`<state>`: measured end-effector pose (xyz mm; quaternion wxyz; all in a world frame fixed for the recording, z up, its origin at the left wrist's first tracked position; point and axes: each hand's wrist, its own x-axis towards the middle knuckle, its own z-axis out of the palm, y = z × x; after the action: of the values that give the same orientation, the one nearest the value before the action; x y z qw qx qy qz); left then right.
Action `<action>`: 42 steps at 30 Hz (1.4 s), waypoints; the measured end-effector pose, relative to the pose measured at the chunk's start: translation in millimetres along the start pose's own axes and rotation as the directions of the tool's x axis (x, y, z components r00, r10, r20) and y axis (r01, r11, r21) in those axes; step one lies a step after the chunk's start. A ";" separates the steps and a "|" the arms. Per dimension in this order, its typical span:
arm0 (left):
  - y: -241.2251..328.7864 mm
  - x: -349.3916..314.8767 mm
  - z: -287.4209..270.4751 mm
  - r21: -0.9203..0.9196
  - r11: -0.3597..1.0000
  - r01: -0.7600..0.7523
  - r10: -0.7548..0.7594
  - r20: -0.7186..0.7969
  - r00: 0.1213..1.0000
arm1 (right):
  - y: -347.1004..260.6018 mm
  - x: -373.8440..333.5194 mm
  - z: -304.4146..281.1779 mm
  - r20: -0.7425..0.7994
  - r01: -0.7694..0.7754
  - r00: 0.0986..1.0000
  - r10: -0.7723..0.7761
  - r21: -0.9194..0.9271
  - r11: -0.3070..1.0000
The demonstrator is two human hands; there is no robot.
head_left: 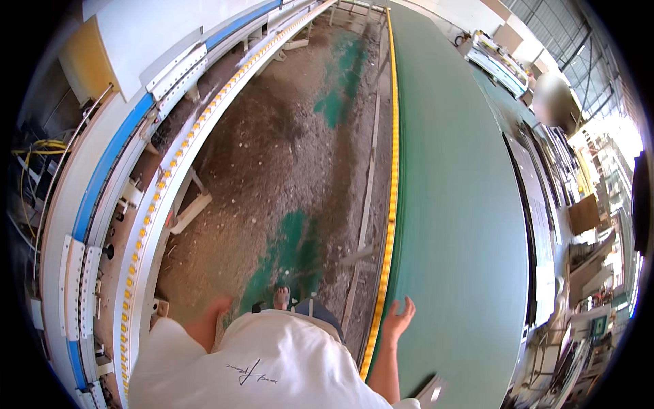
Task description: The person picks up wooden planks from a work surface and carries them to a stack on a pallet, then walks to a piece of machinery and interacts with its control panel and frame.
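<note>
My right hand (399,318) is held out above the near left side of a long green flat surface (456,177), its fingers apart and nothing in it. Whether it touches the surface I cannot tell. My left hand (222,304) hangs low beside my body, over the dirt floor; motion smears its fingers. Along the green surface's left edge runs a yellow strip (392,204), close to my right hand. A grey flat piece (429,390) shows beside my right forearm, its kind unclear.
On the left a white rail with small yellow rollers (161,185) runs far ahead, beside a machine bed with a blue stripe (102,174). The brown floor (272,136) between has green patches. Stacked dark panels (535,225) stand beyond the green surface. A blurred person (553,102) is at the far right.
</note>
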<state>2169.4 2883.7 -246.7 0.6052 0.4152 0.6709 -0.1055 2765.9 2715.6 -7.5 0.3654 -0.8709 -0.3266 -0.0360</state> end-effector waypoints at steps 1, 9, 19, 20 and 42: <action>73.5 14.2 -5.9 0.229 0.972 -0.041 0.067 -0.106 0.992 | -32.7 31.0 19.6 0.060 0.051 0.997 -0.051 0.013 0.999; 564.2 66.1 -95.6 0.126 0.827 -0.549 0.559 -0.300 0.773 | -146.2 272.5 203.9 0.352 0.208 0.929 -0.113 -0.246 0.947; 568.9 193.7 -171.5 0.695 0.666 -0.272 0.223 0.163 0.961 | -246.7 644.4 450.6 0.478 0.450 0.829 -0.291 -0.259 0.855; 582.2 203.1 -172.1 0.506 0.860 -0.059 0.021 0.082 0.996 | -256.4 684.9 473.9 0.484 0.474 0.819 -0.307 -0.271 0.838; 1699.3 574.6 -480.8 0.156 0.736 -0.658 0.669 -0.315 0.674 | -413.5 1334.4 898.9 0.411 0.312 0.904 -0.119 -0.445 0.839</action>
<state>3029.4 4515.7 -32.4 0.4663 0.6510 0.5691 0.1869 3407.9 4247.8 -8.5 0.0530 -0.8832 -0.4660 0.0022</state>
